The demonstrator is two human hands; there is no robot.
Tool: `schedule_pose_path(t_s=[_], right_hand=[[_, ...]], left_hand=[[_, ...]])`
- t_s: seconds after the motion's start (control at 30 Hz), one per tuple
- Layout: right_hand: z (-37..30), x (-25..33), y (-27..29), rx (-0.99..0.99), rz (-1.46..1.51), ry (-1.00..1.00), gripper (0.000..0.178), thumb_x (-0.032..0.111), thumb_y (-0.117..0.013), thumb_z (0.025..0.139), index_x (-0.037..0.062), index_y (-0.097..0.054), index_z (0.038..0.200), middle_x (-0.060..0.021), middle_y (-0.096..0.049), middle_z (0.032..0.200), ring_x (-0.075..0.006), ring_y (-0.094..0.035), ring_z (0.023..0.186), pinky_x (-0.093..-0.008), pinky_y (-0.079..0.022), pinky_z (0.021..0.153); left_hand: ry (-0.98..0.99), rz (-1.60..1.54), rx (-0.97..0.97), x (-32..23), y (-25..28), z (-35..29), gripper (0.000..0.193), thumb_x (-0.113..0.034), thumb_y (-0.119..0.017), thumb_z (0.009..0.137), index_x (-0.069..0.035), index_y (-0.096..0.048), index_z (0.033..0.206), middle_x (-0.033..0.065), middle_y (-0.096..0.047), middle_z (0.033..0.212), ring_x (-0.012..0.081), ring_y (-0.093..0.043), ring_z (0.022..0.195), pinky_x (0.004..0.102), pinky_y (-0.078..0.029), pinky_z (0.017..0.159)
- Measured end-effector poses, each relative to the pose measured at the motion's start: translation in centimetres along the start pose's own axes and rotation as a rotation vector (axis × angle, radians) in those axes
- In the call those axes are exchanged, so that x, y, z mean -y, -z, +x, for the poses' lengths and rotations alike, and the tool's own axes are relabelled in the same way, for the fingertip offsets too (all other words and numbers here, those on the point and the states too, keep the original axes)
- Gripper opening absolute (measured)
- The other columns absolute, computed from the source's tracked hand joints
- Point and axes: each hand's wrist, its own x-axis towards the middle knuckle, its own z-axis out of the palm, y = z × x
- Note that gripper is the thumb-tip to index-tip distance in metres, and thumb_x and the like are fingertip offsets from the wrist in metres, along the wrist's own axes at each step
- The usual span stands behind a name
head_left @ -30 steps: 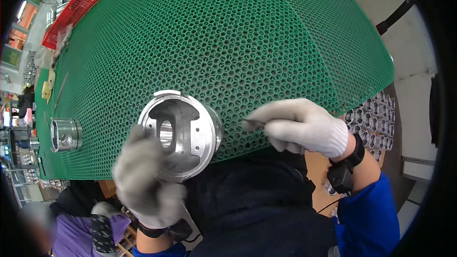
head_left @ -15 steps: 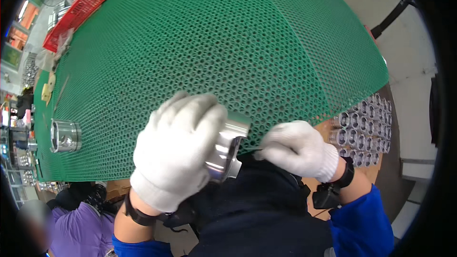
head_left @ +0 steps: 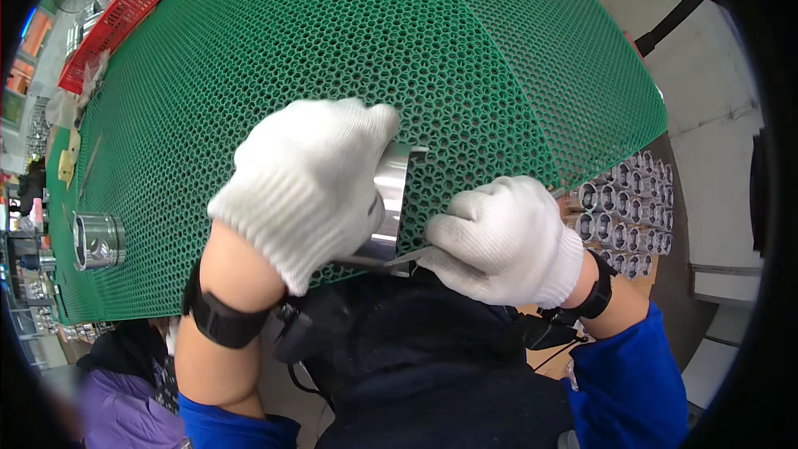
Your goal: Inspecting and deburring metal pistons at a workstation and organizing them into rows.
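While knit-gloved hands (head_left: 312,179) (head_left: 507,237) flank it, the metal cylinder (head_left: 393,199) gleams.

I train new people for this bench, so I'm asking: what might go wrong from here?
The right hand holds a thin tool with its tip by the piston; a slip might scratch the metal.

The left hand grips the piston not far from that tip, so it might get jabbed.

The piston is near the near edge of the mat; a loosened grip might let it fall.
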Motion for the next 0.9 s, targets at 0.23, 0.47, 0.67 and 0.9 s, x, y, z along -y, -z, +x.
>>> schedule_pose_path(t_s=[0.23,0.47,0.67,0.9], right_hand=[[0.3,0.4,1.4,0.292,-0.074,0.026,0.030,0.035,-0.062,0.090,0.0107,-0.063,0.072,-0.0090,-0.061,0.061,-0.0310,-0.063,0.052,-0.0418,-0.052,0.049],[-2.6,-2.4,1.0,0.143,0.543,-0.333,0.018,0.020,-0.063,0.089,0.0069,-0.074,0.090,-0.0115,-0.069,0.080,-0.0265,-0.069,0.072,-0.0360,-0.055,0.067],[-0.3,-0.3,-0.5,0.322,0.858,-0.198,0.018,0.020,-0.063,0.091,0.0057,-0.074,0.096,-0.0102,-0.072,0.088,-0.0229,-0.069,0.080,-0.0323,-0.055,0.074],[-2.4,0.4,0.1,0.233,1.114,-0.647,0.024,0.007,-0.053,0.083,-0.0075,-0.070,0.090,-0.0157,-0.072,0.082,-0.0111,-0.055,0.058,-0.0256,-0.046,0.053]], left_hand=[[-0.025,-0.064,-0.043,0.1,0.1,-0.7,0.039,0.000,-0.063,0.066,-0.004,-0.064,0.105,0.0150,-0.067,0.095,0.0361,-0.066,0.089,0.0414,-0.055,0.079],[0.524,-1.039,-1.059,2.9,-5.7,-9.1,0.071,-0.024,-0.065,0.086,-0.001,-0.036,0.147,0.0179,-0.047,0.143,0.0289,-0.053,0.127,0.0428,-0.046,0.106],[0.442,-1.000,-0.868,2.3,-8.0,-11.6,0.115,-0.020,-0.084,0.072,0.000,-0.007,0.155,0.0182,-0.044,0.138,0.0280,-0.050,0.124,0.0416,-0.040,0.109],[0.409,-0.862,-0.697,5.1,-6.7,-13.1,0.061,-0.008,-0.068,0.083,0.002,-0.045,0.139,0.0177,-0.061,0.126,0.0281,-0.062,0.113,0.0395,-0.050,0.098]])
